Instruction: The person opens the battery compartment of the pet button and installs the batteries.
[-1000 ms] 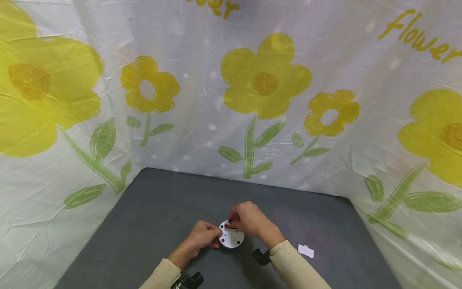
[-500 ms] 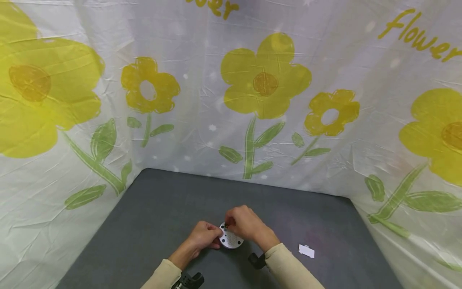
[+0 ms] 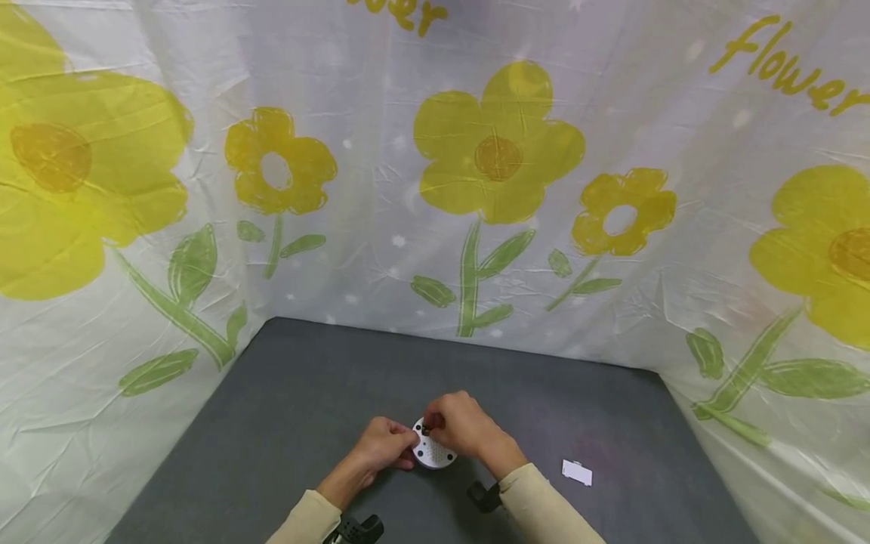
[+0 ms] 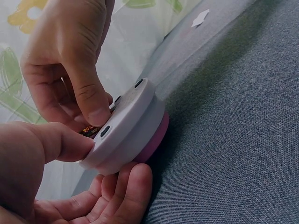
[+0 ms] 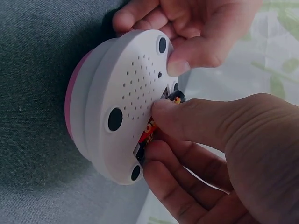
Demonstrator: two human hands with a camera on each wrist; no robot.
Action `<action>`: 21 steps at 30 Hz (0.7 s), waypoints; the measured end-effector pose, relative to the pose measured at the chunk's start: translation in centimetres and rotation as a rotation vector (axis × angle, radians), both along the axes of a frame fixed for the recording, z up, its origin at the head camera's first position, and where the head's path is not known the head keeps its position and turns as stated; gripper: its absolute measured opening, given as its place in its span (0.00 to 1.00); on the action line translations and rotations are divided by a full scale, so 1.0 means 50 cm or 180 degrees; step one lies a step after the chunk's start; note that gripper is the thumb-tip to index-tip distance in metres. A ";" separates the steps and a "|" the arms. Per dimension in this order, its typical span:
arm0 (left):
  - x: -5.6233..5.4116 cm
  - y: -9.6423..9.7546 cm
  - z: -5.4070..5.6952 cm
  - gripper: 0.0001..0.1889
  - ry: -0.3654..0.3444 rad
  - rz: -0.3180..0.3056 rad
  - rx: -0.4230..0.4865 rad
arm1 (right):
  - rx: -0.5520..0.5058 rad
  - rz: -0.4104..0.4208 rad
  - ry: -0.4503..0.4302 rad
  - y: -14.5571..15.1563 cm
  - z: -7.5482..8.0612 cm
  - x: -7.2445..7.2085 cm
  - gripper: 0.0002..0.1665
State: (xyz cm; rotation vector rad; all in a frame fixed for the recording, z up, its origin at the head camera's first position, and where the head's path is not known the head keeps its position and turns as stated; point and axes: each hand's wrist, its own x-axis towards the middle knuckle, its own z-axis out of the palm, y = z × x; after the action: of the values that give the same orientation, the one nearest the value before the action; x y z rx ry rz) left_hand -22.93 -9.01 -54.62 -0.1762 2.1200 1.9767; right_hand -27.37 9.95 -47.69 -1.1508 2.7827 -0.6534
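Note:
A round white device (image 3: 435, 453) with a pink lower rim lies underside up on the table, showing small round holes, black feet and a battery compartment. My left hand (image 3: 384, 442) grips its left edge, thumb on the upper face and fingers beneath. At the compartment, my right hand (image 3: 465, 427) pinches a dark battery (image 5: 177, 96) with yellow marks, its end sticking up above the opening. Red and yellow battery print (image 5: 148, 130) shows below the thumb in the right wrist view. The fingers hide most of the compartment.
A small white battery cover (image 3: 577, 473) lies on the grey tabletop (image 3: 326, 378) right of the hands. A curtain (image 3: 374, 249) printed with yellow flowers hangs around the table's back and sides. Each wrist wears a black camera mount.
My right hand has shifted slightly left and down onto the compartment, covering the orange battery that was visible there. The left hand keeps its grip on the device.

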 end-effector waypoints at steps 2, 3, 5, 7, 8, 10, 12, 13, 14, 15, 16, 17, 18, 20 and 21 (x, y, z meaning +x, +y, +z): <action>0.001 0.000 0.000 0.10 0.0019 -0.0008 0.0009 | -0.0031 0.0018 0.0003 0.002 -0.001 0.000 0.09; 0.001 0.000 0.000 0.10 0.0026 -0.0008 0.0016 | -0.0042 0.0025 0.0007 0.004 -0.002 -0.001 0.09; 0.001 0.000 0.000 0.11 0.0029 -0.0005 0.0019 | -0.0072 0.0044 0.0033 0.008 -0.004 -0.002 0.09; 0.001 0.000 -0.001 0.11 0.0031 -0.0004 0.0017 | -0.0100 0.0049 0.0110 0.012 -0.005 -0.003 0.08; 0.001 0.000 -0.001 0.11 0.0032 -0.0002 0.0022 | -0.0102 0.0031 0.0159 0.014 -0.006 -0.003 0.07; 0.000 0.001 -0.002 0.11 0.0034 0.0003 0.0014 | -0.0108 -0.0032 0.0259 0.019 -0.006 -0.003 0.04; 0.000 0.001 -0.002 0.11 0.0038 0.0002 0.0015 | -0.0106 -0.0162 0.0311 0.022 -0.005 -0.002 0.02; -0.001 0.002 -0.003 0.11 0.0039 0.0001 0.0015 | -0.0101 -0.0241 0.0307 0.023 -0.006 -0.001 0.02; -0.001 0.001 -0.003 0.11 0.0040 0.0003 0.0013 | -0.0091 -0.0325 0.0279 0.023 -0.006 -0.001 0.02; -0.001 0.001 -0.003 0.11 0.0040 0.0003 0.0010 | -0.0081 -0.0411 0.0239 0.024 -0.006 -0.001 0.04; -0.002 0.001 -0.004 0.12 0.0043 0.0002 0.0012 | -0.0067 -0.0497 0.0190 0.023 -0.006 0.000 0.05; -0.002 0.001 -0.005 0.12 0.0043 0.0000 0.0013 | -0.0057 -0.0567 0.0145 0.023 -0.007 0.000 0.07; -0.002 0.001 -0.005 0.12 0.0043 0.0000 0.0010 | -0.0042 -0.0634 0.0088 0.023 -0.007 0.001 0.10; -0.002 0.001 -0.006 0.12 0.0045 -0.0003 0.0009 | -0.0013 -0.0739 -0.0063 0.021 -0.007 0.003 0.14; -0.002 0.001 -0.006 0.12 0.0048 -0.0007 0.0012 | -0.0009 -0.0780 -0.0148 0.020 -0.007 0.005 0.16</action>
State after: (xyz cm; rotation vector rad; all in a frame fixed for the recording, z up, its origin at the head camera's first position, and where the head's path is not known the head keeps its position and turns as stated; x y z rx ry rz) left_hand -23.02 -8.94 -54.94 -0.1587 2.1246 1.9871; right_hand -27.13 10.94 -48.06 -0.7894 2.9090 -0.6925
